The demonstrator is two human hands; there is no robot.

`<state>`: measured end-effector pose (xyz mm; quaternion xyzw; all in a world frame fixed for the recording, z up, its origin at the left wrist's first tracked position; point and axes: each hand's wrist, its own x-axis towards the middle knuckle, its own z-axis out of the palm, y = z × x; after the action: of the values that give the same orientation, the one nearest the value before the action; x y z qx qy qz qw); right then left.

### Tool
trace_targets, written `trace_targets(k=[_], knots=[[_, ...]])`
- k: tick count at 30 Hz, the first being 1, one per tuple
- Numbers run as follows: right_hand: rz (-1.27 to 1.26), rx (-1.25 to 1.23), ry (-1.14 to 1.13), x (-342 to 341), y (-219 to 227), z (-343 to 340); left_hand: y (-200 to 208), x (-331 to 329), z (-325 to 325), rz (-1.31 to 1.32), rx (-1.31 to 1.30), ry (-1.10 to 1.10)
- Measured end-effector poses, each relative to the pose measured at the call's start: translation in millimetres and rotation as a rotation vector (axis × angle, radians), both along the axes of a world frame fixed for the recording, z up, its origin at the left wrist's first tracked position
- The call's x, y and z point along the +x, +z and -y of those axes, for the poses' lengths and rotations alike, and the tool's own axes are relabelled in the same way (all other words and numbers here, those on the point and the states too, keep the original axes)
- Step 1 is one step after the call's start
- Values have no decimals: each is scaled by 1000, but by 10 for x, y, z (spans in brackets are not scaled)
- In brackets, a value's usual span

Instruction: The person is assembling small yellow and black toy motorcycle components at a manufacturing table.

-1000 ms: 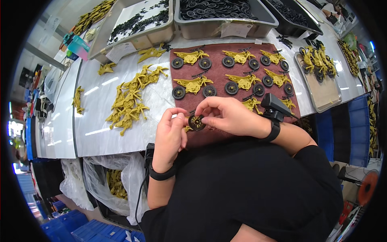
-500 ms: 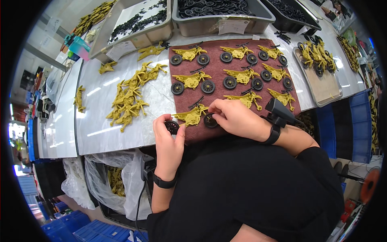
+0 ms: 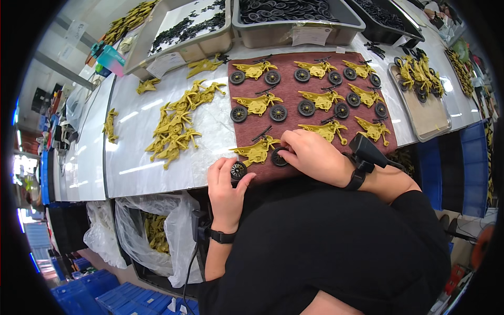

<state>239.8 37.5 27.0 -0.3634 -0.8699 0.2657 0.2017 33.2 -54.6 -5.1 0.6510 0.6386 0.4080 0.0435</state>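
A yellow toy motorcycle body (image 3: 257,151) with black handlebars lies at the near left of the maroon cloth (image 3: 286,123). My left hand (image 3: 226,194) curls its fingers and thumb around a black spoked wheel (image 3: 238,170) at the body's left end. A yellow hub shows in that wheel's middle. My right hand (image 3: 317,156) has its fingers bent onto another black wheel (image 3: 278,157) at the body's right end; the fingers partly cover it. Farther back on the cloth lie several motorcycles with both wheels, such as one (image 3: 257,105) right behind. Two bodies without wheels (image 3: 325,130) lie to the right.
Loose yellow bodies (image 3: 176,126) lie heaped left of the cloth. At the back stand grey bins of small black parts (image 3: 189,29) and black wheels (image 3: 286,11). A tray (image 3: 428,118) with motorcycles is at right. Below the table edge sits a plastic-lined box (image 3: 157,233) of yellow parts.
The whole view has shifted slightly. The left wheel now sits flatter against the body with its yellow hub showing, and my left thumb has come away from the body. My right hand stays on its wheel.
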Motion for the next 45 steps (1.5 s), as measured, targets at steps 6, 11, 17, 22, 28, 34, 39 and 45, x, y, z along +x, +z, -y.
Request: trace_targets(k=[6, 11, 17, 22, 28, 34, 39, 45], knots=[[-10, 21, 26, 4, -48, -9, -26, 5, -44, -29, 39, -32], [-5, 28, 26, 14, -53, 14, -66, 2, -25, -63, -5, -49], [-120, 20, -66, 30, 82, -153, -85, -4, -39, 22, -7, 12], [-262, 467, -250, 307, 462, -1232, -378, -361, 339, 17, 377, -100], [-70, 536, -464, 819, 619, -3054, -914, -594, 675, 165, -19, -16], [547, 77, -390, 705, 154, -3732, -1188, -772, 556, 261, -226, 259], [692, -118, -131, 531, 167, -3846, -781, -955, 448, 270, -460, 217], [555, -6, -52, 536, 186, -3775, -1, -1032, 410, 176, -876, -122]])
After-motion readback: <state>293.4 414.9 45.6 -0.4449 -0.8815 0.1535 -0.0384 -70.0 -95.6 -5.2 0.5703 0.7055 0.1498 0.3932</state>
